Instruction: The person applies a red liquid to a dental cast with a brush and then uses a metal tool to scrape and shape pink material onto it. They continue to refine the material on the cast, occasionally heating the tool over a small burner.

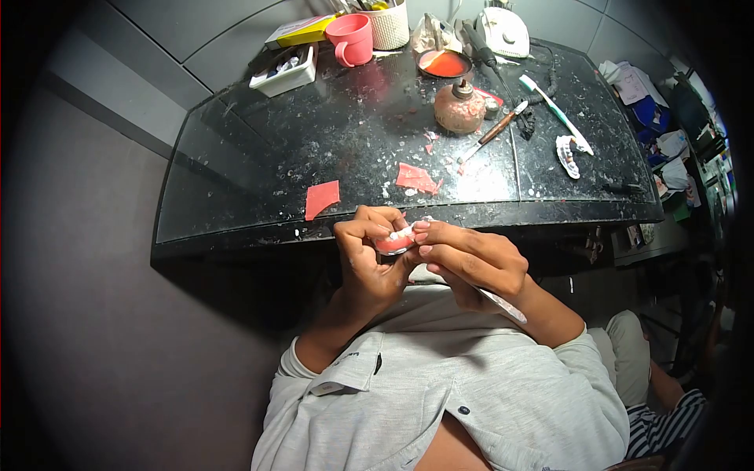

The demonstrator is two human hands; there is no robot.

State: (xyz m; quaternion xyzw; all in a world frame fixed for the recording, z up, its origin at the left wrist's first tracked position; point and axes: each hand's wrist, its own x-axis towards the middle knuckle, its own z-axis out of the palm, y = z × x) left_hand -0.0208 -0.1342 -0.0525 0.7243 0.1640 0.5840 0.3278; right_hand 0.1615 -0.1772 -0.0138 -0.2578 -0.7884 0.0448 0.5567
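Just in front of the bench edge, my left hand (369, 255) is closed around a dental piece of pink wax with white teeth (394, 242). My right hand (475, 263) meets it from the other side, fingertips pressed against the teeth. A slim tool with a pale, flat end (504, 306) sticks out below my right palm; its other end is hidden by the fingers. On the bench beyond my hands lie a pink wax sheet (322, 199) and a torn piece of pink wax (418, 178).
Across the black bench (236, 188) stand a spirit lamp (459, 110), a wooden-handled wax knife (496, 131), a toothbrush (558, 114), and another dental model (567, 157). Behind are a red wax dish (444, 64), pink mug (350, 41) and white tray (285, 77). Another person's leg (631, 357) shows at right.
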